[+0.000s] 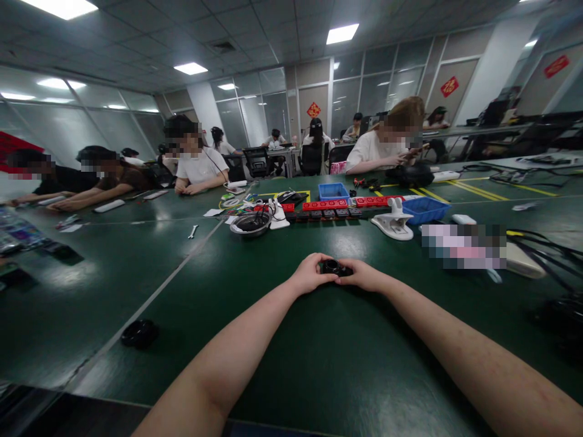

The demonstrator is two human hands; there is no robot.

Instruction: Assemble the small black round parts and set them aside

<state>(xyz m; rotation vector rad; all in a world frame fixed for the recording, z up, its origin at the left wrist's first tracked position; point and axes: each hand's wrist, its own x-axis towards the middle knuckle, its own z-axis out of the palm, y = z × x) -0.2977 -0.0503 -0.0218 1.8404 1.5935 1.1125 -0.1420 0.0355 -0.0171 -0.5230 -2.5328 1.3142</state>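
Both of my hands meet over the green table [319, 358] in front of me. Between them sits a small black round part [334, 267] with a ring-shaped top. My left hand [308, 274] curls around its left side. My right hand [364, 277] grips its right side. Fingers cover most of the part, so its lower body is hidden. The hands and the part rest on or just above the tabletop.
A black round cap [139, 333] lies at lower left. Farther back are a metal bowl [250, 223], red strips [325, 205], blue bins [426, 209], a white holder [393, 223] and a small wrench [193, 231]. Black cables [546, 246] lie right. Several people sit along the far side.
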